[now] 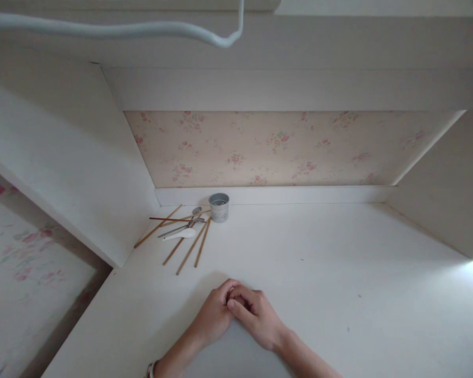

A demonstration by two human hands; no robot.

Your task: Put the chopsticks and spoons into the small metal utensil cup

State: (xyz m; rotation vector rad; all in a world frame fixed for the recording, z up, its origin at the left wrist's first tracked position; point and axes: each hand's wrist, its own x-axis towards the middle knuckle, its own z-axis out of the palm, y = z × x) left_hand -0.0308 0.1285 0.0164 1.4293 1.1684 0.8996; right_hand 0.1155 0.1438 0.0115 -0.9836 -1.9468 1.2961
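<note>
My left hand (216, 311) and my right hand (259, 319) are clasped together on the white tabletop, near its front. The right fingers curl over the left ones, and the left fingertips are hidden. I see no object in either hand. Beyond them, to the left, several wooden chopsticks (191, 249) lie loosely spread and crossing. Among these are a white spoon (186, 233) and metal spoons (197, 210), partly overlapping. A grey utensil holder (219, 210) with small holes in its side stands upright beside the pile, apart from both hands.
A white side panel (74, 142) borders the table (319, 283) on the left, and another panel (449, 184) on the right. Flowered wallpaper (260, 149) covers the back. Overhead is a shelf (299, 44) with a pale cable (142, 30) hanging below. Small specks dot the tabletop.
</note>
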